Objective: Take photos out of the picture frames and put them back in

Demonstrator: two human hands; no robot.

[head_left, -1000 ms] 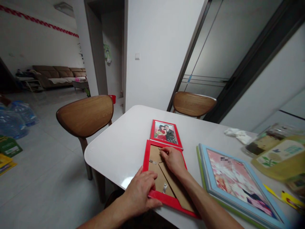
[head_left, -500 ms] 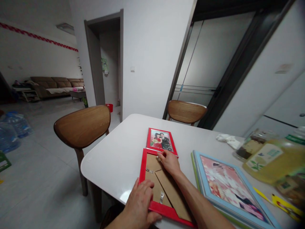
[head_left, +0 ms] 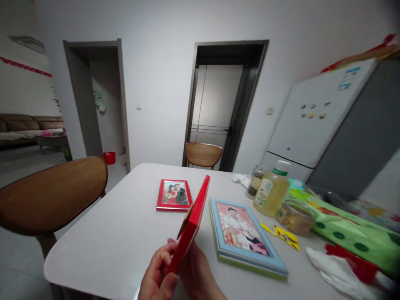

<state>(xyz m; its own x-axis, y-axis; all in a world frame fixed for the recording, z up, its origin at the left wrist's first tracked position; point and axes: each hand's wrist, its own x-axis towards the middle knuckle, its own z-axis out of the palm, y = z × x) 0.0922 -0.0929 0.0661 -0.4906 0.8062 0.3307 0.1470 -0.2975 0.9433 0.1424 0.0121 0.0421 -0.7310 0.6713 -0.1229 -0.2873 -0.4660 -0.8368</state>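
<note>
The room is a bit dim and gray, darker off past the desk's (head_left: 109, 237) left edge. The cloudy door (head_left: 215, 104) beyond the far edge has a soft glow. The fridge (head_left: 312, 125) leans, the near chair (head_left: 56, 189) looks stretched, and things by the desk's right edge look smeary.

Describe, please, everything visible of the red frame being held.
The red frame is held over the white table, steeply tilted and seen nearly edge-on. Its rim looks smooth; a brown, cardboard-like flap juts from its left side. The left hand grips its lower end; the right hand is partly hidden behind it. Its front is hidden.
</note>
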